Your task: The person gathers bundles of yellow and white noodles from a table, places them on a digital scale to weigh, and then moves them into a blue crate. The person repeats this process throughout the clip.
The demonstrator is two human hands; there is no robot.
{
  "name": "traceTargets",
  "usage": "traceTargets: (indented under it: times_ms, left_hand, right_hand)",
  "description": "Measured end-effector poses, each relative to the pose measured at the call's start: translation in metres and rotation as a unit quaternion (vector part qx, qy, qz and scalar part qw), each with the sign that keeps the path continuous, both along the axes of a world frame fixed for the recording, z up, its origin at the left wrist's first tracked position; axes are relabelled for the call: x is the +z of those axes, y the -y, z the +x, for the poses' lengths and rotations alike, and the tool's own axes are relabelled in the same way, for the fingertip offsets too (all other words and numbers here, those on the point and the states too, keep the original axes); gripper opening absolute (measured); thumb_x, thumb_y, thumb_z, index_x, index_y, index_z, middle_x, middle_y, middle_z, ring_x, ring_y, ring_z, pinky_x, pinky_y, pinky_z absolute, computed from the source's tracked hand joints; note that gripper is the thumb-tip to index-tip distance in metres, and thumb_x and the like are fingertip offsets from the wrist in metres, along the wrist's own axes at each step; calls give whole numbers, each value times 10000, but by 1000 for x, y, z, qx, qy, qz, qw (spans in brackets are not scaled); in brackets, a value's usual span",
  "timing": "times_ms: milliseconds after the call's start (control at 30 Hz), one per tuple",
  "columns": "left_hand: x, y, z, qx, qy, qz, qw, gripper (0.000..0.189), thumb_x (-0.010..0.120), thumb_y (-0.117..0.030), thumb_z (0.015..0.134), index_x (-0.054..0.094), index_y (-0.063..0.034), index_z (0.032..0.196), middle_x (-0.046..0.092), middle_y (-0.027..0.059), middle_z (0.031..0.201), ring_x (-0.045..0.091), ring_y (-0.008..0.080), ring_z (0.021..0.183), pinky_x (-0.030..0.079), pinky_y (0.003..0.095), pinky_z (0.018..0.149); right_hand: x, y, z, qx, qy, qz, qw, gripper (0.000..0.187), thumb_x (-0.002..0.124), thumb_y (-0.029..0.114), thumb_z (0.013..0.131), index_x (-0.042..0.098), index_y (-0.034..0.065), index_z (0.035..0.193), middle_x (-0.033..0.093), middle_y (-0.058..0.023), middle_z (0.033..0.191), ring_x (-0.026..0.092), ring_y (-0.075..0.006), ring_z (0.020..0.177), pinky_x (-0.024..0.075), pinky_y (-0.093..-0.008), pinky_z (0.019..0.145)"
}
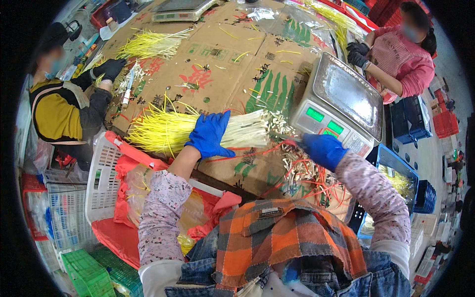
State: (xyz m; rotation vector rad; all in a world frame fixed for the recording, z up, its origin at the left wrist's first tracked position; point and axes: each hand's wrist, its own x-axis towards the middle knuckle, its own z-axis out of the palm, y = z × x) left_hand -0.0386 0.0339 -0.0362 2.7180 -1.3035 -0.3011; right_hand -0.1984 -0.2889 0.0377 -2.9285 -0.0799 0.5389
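Note:
A large bundle of yellow chives (163,128) lies across the cardboard-covered table (219,85), leafy ends to the left and pale stems to the right. My left hand (210,135), in a blue glove, presses on the middle of the bundle. My right hand (324,150), also blue-gloved, is closed around the handle of a knife (284,138), mostly hidden by the fingers; its dark blade lies by the cut stem ends. Short stem trimmings (302,165) and thin red ties (315,185) lie below and beside the right hand.
A digital scale (347,94) stands just beyond my right hand. Another chive pile (152,44) lies farther back. A white plastic basket (98,178) with red lining stands at the left table edge. Gloved co-workers stand at left (59,104) and right (400,63). A blue crate (397,174) is at right.

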Motion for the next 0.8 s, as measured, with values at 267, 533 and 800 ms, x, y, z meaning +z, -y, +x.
traceTargets:
  times_ms: [267, 533, 800]
  left_hand:
    - [-1, 2, 3, -6, 33, -31, 999, 1321, 787, -684, 547, 192, -1, 1508, 481, 244, 1335, 487, 388, 1213, 321, 513, 1060]
    - [-13, -1, 0, -10, 88, -54, 995, 1330, 701, -779, 567, 183, 8, 1507, 488, 240, 1335, 482, 395, 1224, 290, 533, 1091]
    - [10, 3, 8, 25, -27, -89, 995, 1203, 690, -724, 668, 206, -18, 1513, 499, 251, 1318, 493, 398, 1209, 343, 483, 1058]
  right_hand:
    - [11, -30, 3, -67, 168, 152, 972, 342, 586, 439, 930, 642, 115, 1023, 676, -184, 819, 667, -385, 759, 524, -465, 643]
    - [-29, -83, 94, -20, 88, 108, 990, 317, 604, 367, 897, 682, 108, 1062, 686, -197, 935, 657, -398, 885, 517, -476, 780]
    - [-61, -4, 49, -71, 177, 142, 971, 325, 669, 359, 874, 688, 111, 1083, 694, -201, 899, 666, -398, 822, 531, -456, 719]
